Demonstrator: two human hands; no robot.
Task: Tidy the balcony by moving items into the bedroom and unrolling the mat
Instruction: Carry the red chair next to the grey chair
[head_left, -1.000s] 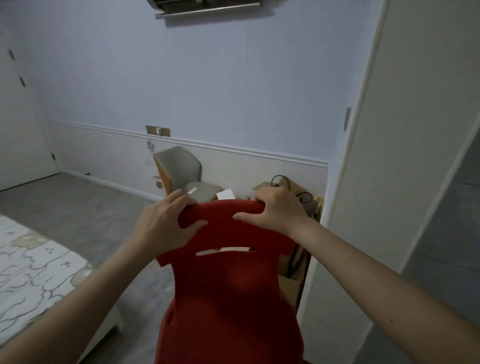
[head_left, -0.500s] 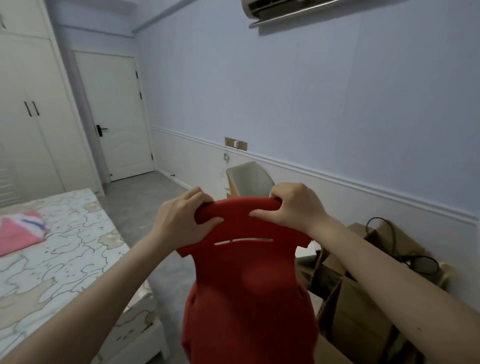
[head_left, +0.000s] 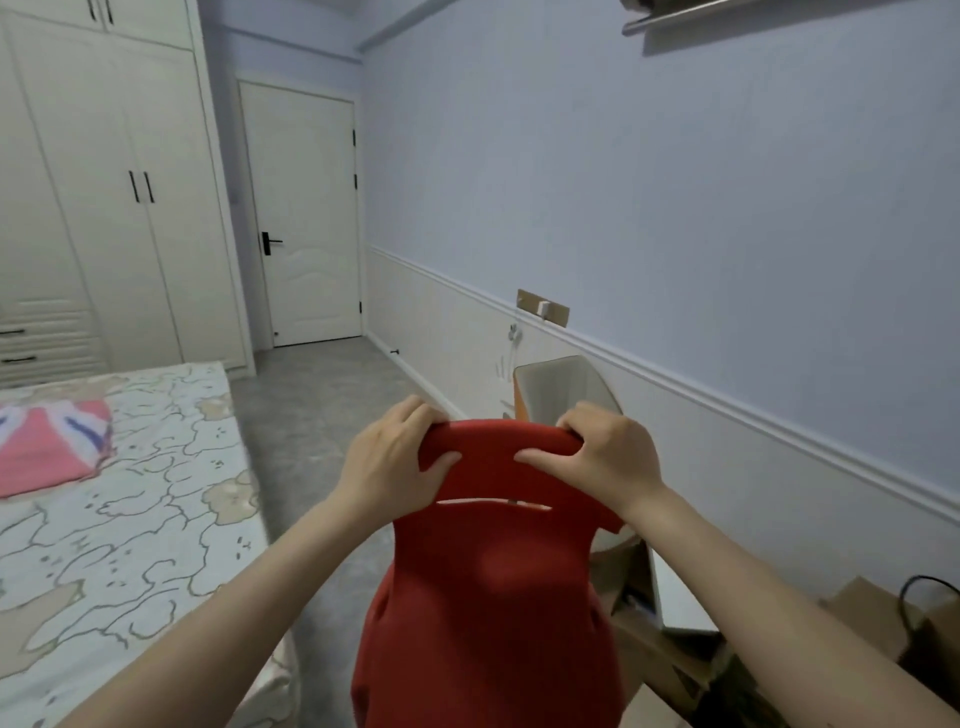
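Chair: red chair (head_left: 488, 597), back towards the camera, in the near centre, between the bed on the left and the boxes on the right; a narrow slot runs across its back below the top edge.
Left hand: left hand (head_left: 395, 462) grips the left end of the chair's top edge, fingers curled over the far side and thumb pressed on the near face.
Right hand: right hand (head_left: 602, 457) grips the right end of the same edge, fingers hooked over the top and thumb lying along the near face.
Boxes: cardboard boxes (head_left: 670, 660) sit on the floor at near right, against the wall; a brown paper bag (head_left: 893, 618) with a black handle stands beside them.
Bed: bed (head_left: 119, 535) at left, with a patterned sheet; a pink folded cloth (head_left: 47, 441) lies on it, further back.
Grey chair: grey chair (head_left: 561, 389) stands just beyond the red one, by the right wall; only its back shows.
Wall: a brown socket plate (head_left: 543, 307) sits on the rail above the grey chair.
Wardrobe: white wardrobe (head_left: 104, 197) at far left, 2 black handles on its doors.
Door: white door (head_left: 306, 218) at the far end, closed.
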